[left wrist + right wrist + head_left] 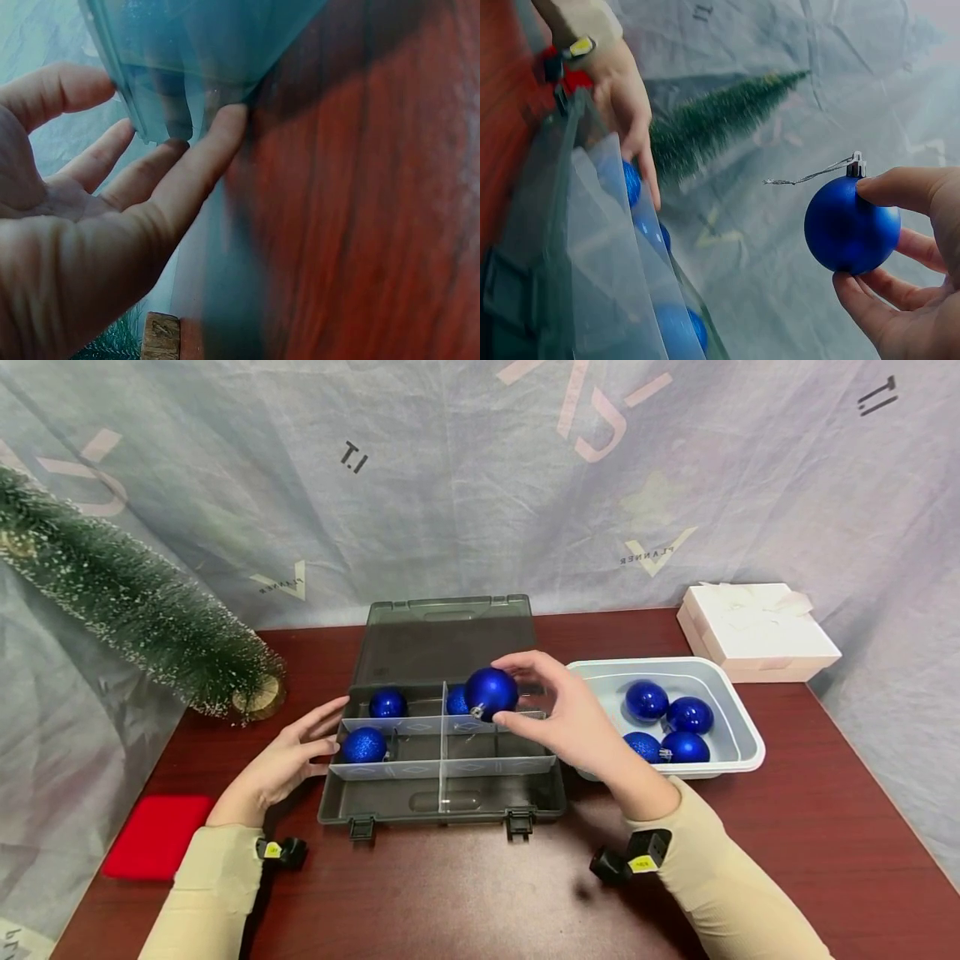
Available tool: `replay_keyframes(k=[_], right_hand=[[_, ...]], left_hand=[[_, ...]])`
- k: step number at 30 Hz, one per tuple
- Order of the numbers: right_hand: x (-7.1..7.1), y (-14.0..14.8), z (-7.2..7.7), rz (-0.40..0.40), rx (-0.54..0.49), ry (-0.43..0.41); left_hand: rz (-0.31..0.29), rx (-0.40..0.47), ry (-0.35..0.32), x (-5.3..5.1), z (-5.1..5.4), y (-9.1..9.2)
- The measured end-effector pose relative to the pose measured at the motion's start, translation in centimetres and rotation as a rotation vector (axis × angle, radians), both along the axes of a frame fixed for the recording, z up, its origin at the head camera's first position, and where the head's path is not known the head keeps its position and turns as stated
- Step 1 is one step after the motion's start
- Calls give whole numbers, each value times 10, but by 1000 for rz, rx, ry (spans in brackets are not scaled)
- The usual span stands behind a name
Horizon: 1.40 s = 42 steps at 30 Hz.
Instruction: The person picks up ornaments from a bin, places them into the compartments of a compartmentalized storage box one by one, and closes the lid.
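Observation:
In my right hand (566, 714) I pinch a matte blue Christmas ball (853, 225) by its sides, with its silver cap and string showing. It hangs above the divided plastic box (442, 814), whose grey lid (450, 643) is folded back. Against the box's left side rest the extended fingers of my left hand (281, 768). Inside, a shiny ball (387, 702) sits in the back left compartment and a glittery ball (363, 745) in the middle left one. Another glittery ball (457, 700), partly hidden by the held one, lies in the back right compartment.
A white tub (738, 727) with several blue balls stands right of the box. Behind it is a pale gift box (765, 618). A small frosted Christmas tree (150, 610) leans at the left, and a red cloth-like item (157, 837) lies near the left edge.

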State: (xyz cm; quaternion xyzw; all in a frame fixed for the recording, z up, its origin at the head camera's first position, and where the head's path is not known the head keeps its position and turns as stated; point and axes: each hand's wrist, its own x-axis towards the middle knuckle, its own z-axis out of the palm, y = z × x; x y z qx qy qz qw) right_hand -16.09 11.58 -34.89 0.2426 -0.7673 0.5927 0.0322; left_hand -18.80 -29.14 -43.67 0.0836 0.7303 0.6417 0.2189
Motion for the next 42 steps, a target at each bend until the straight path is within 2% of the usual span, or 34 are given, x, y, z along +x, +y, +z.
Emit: replay_keyframes(k=[7, 16, 29, 36, 42], right_hand=[[3, -33, -4, 54, 33, 22], [4, -69, -27, 87, 95, 1], [-1, -94, -56, 15, 246, 53], [-5, -98, -67, -32, 310, 86], [-6, -100, -71, -53, 312, 82]], left_hand=[[3, -3, 0, -2, 0, 1], [2, 18, -15, -3, -3, 3], [9, -1, -15, 1, 2, 2], [8, 5, -8, 1, 1, 2], [8, 8, -7, 1, 1, 2]])
